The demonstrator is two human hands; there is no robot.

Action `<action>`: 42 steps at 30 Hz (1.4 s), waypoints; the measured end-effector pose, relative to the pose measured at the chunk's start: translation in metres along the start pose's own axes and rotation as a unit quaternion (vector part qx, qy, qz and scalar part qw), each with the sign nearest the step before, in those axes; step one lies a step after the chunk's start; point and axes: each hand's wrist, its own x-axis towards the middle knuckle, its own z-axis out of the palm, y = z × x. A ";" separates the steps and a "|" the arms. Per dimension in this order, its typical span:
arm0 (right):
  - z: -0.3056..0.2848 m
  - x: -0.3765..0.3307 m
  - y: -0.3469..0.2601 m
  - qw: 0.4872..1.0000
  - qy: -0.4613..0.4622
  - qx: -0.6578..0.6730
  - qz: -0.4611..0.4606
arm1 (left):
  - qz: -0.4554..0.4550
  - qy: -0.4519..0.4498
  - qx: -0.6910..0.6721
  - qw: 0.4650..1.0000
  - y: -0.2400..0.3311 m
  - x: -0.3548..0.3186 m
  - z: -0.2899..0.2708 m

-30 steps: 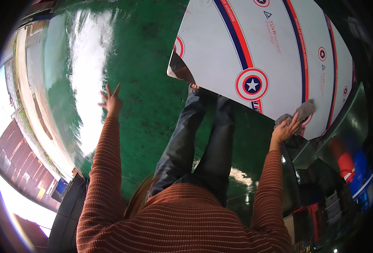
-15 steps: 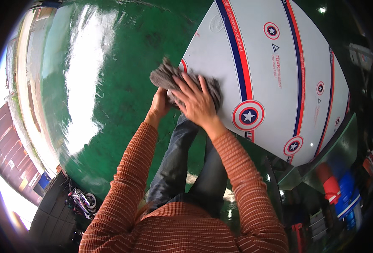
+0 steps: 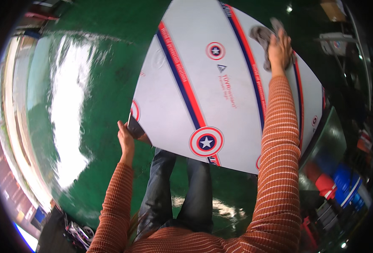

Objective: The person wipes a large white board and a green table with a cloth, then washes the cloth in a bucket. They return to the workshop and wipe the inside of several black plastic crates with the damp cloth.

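Above a glossy green floor (image 3: 100, 147), on the far right of a red-and-blue-striped flat white panel (image 3: 233, 122), the crumpled grey cloth (image 3: 261, 36) extends leftward from your nearer right grip (image 3: 280, 52), fingers laid over it, while your left grip (image 3: 126, 139) sits at the near-left corner, though whether either pinches I cannot tell.

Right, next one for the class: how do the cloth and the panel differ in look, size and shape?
The cloth is plain grey; the panel is white with red and blue stripes. The cloth is small, the panel far larger. The cloth looks bunched, while the panel looks flat. Both have a hand at them: right hand on the cloth, left hand at the panel's corner.
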 end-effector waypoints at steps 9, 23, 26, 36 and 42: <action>-0.106 -0.219 0.155 0.937 0.018 -0.096 0.335 | 0.056 0.004 0.193 0.980 0.000 0.014 -0.001; -0.316 -0.407 0.115 0.452 0.266 0.659 0.540 | 0.269 0.048 0.460 0.845 0.074 -0.026 -0.012; -0.387 -0.400 0.197 0.544 0.264 0.659 0.446 | 0.410 0.059 0.391 0.822 0.075 -0.036 -0.009; -0.266 -0.277 0.386 0.995 -0.050 0.007 0.080 | 0.540 -0.116 0.319 0.770 0.139 -0.307 0.234; -0.231 -0.162 0.526 0.994 0.003 0.098 -0.050 | 0.467 -0.404 0.192 0.763 0.152 -0.481 0.435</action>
